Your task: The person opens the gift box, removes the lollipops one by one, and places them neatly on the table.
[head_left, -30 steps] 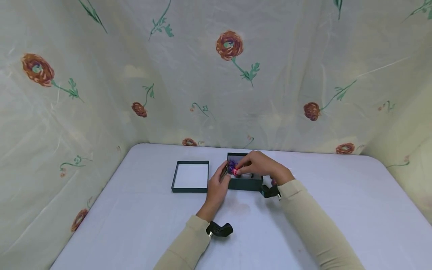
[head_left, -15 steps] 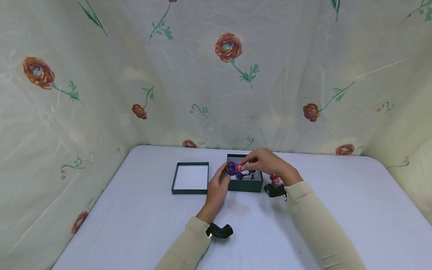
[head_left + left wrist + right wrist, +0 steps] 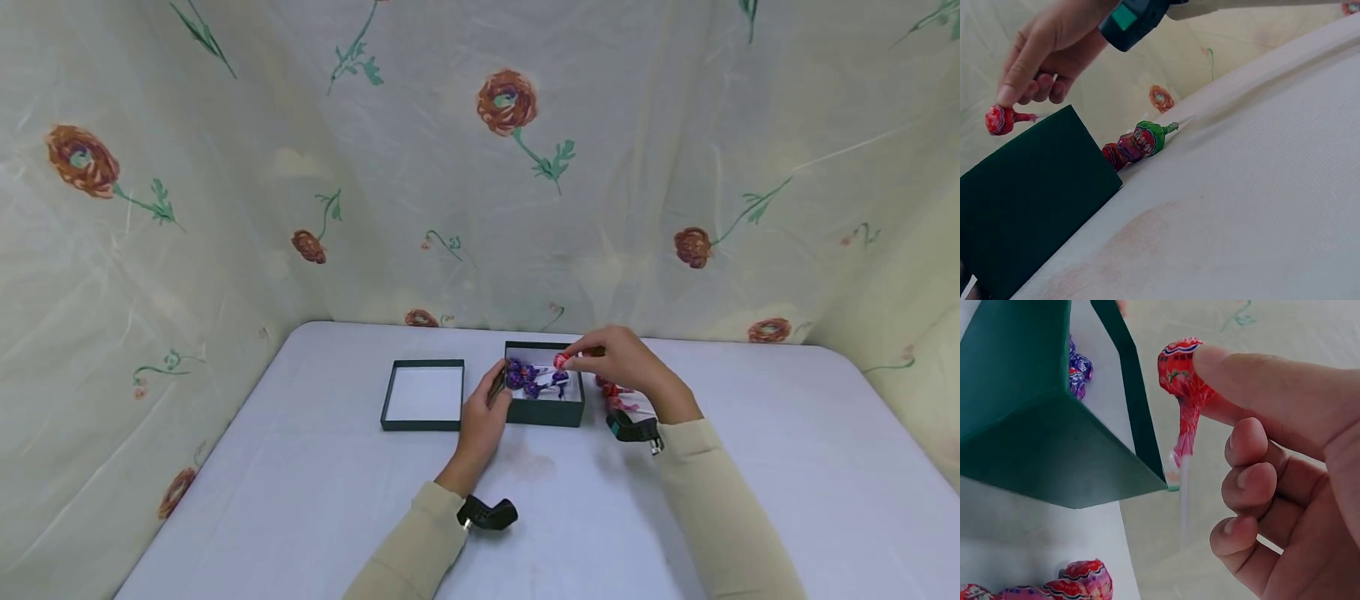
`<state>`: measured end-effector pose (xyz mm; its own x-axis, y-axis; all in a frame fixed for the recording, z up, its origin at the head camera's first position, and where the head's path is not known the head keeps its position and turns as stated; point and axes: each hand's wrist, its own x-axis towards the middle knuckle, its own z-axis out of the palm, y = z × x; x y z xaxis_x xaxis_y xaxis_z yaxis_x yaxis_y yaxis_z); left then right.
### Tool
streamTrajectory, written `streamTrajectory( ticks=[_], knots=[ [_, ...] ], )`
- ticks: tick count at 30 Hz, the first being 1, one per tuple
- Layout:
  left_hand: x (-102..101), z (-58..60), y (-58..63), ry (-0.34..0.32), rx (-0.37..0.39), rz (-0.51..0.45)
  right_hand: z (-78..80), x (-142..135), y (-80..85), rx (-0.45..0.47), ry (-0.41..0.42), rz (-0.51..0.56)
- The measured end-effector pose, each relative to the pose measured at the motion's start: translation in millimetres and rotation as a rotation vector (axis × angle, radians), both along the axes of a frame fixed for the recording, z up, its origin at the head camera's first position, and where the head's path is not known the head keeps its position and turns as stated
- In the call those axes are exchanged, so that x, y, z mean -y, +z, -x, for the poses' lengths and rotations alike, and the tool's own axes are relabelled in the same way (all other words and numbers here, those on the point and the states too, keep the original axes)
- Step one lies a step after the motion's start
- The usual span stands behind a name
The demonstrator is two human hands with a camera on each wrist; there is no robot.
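My right hand (image 3: 626, 367) pinches a red-wrapped lollipop (image 3: 1179, 372) by its head between thumb and forefinger, its white stick hanging down in the right wrist view. The lollipop is over the right side of a dark green box (image 3: 543, 413). Inside the box lie several purple-wrapped lollipops (image 3: 517, 375) on a white bottom. My left hand (image 3: 482, 421) holds the box at its left wall, fingers behind and thumb in front. Just right of the box, partly behind my right wrist, are several red and pink lollipops (image 3: 611, 390); a green one (image 3: 1150, 136) shows in the left wrist view.
A box lid (image 3: 422, 423), dark green with a white inside, lies face up left of the box. The table (image 3: 315, 500) has a white cloth, and a flowered curtain (image 3: 600, 167) hangs behind and at both sides.
My right hand has lifted the red lollipop from among the purple ones and moved it right, up to the box's right side. My left hand stays at the box's left wall.
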<state>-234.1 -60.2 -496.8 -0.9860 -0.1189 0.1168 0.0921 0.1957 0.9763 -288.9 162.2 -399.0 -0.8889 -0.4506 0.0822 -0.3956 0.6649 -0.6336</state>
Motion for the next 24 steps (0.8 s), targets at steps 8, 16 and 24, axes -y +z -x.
streamTrajectory(
  ticks=[8, 16, 24],
  knots=[
    [2, 0.3, -0.9, 0.003, 0.018, -0.015, -2.9, -8, -7.4, -0.005, -0.093, 0.029],
    [1, 0.0, -2.7, 0.006, 0.019, -0.007, -4.1, -18, -11.7, -0.020, -0.149, 0.020],
    [2, -1.6, 1.7, 0.006, -0.004, -0.004, -1.4, -31, -16.0, -0.050, -0.238, 0.032]
  ],
)
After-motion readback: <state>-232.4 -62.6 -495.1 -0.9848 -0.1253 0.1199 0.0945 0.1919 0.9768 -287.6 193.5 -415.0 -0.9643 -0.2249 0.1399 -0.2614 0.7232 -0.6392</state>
